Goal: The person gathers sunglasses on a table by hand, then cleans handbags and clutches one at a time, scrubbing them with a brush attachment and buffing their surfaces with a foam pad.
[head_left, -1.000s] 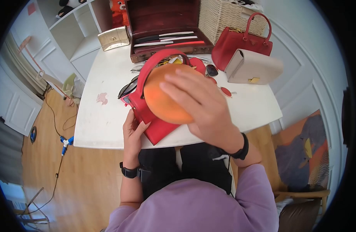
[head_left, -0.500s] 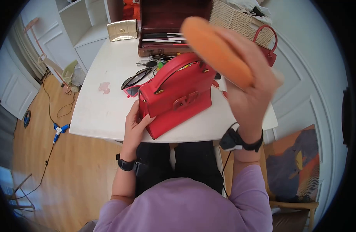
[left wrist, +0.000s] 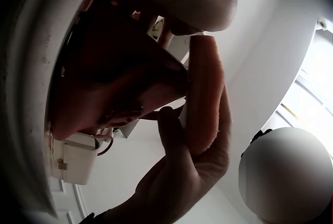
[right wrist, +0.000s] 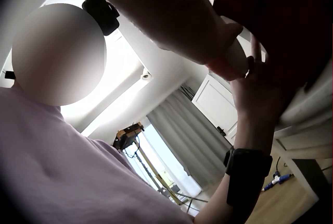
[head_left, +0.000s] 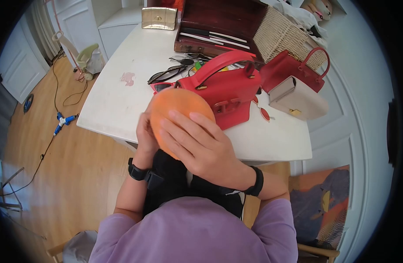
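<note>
A red handbag point(head_left: 230, 94) with a top handle stands on the white table. My right hand point(head_left: 201, 144) holds a round orange sponge pad point(head_left: 177, 105) at the bag's left end. In the left wrist view, the thumb lies on the pad's pale side, with the fingers along its orange back point(left wrist: 205, 94). My left hand point(head_left: 145, 133) is at the same end of the bag, its fingers curled at the edge and partly hidden behind the pad. In the right wrist view, the left hand point(right wrist: 255, 94) reaches up beside the dark red bag.
Sunglasses point(head_left: 168, 74) and other small items lie behind the bag. An open brown case point(head_left: 219, 26), a gold clutch point(head_left: 159, 18) and a wicker basket point(head_left: 278, 35) stand farther back. Another red handbag point(head_left: 293, 72) and a beige bag point(head_left: 297, 101) stand at the right.
My right hand has brought the orange pad from raised at the right down to the bag's left end. The left hand stays at that end. The head view has shifted.
</note>
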### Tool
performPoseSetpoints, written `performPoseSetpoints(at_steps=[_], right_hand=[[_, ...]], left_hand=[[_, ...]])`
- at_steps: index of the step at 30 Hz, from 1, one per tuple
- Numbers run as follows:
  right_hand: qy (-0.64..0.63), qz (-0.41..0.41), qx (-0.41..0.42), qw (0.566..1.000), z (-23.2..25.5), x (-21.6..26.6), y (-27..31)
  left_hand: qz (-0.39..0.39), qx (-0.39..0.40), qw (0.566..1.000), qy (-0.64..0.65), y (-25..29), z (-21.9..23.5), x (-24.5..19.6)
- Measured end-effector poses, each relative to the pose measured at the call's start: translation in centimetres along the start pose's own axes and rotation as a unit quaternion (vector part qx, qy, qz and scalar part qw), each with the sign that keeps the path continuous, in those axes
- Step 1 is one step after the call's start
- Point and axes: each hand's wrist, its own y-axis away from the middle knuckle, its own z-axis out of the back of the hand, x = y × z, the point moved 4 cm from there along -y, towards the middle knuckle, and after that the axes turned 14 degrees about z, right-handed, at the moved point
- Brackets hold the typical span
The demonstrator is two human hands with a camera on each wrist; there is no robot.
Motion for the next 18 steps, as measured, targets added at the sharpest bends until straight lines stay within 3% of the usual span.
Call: performPoseSetpoints(at_steps=[2,3,4,6,9,10,11,12,15,16,17,18], right_hand=[[-0.068,-0.008,0.041,0.997,-1.0,1.0,1.0],[-0.132,-0.017,0.084,0.988,-2.0,1.6,1.8],[-0.083,-0.004,0.079,0.993,-2.4,2.2,1.9],[-0.129,-0.013,0.110,0.985,-1.5,2.9,2.5],[-0.231,-0.017,0.148,0.962,0.2,2.9,2.4],[-0.212,-0.016,0.064,0.975,1.4,2.5,1.7],[-0.190,-0.016,-0.019,0.981,2.5,2.1,1.2],[-0.140,-0.010,-0.043,0.989,3.0,1.8,0.7],[-0.108,-0.028,-0.001,0.994,0.0,0.4,0.9],[-0.118,-0.039,-0.008,0.992,-1.1,0.5,1.5],[-0.113,-0.045,-0.013,0.992,-1.5,0.9,2.3],[-0.136,-0.029,0.034,0.990,-1.9,1.7,3.3]], left_hand=[[0.030,0.159,0.980,0.113,-0.7,-1.3,-1.1],[0.031,0.158,0.980,0.113,-0.8,-1.7,-1.2],[0.033,0.107,0.991,0.069,-0.9,-2.0,-1.0],[0.030,0.040,0.999,-0.003,-0.9,-1.9,-0.8],[0.003,0.056,0.998,-0.040,-1.4,-1.4,-0.4],[0.006,0.061,0.997,-0.043,-1.3,-1.9,-0.6],[0.033,0.053,0.997,0.036,-0.9,-2.5,-0.8],[0.062,0.045,0.991,0.114,-0.7,-2.9,-0.8],[0.077,0.055,0.993,0.066,0.0,-1.9,-0.8],[0.074,0.140,0.974,0.163,-0.4,-1.2,-0.7],[0.078,0.145,0.974,0.156,-0.8,-1.3,-0.6],[0.065,0.118,0.982,0.129,-1.2,-1.3,-0.7]])
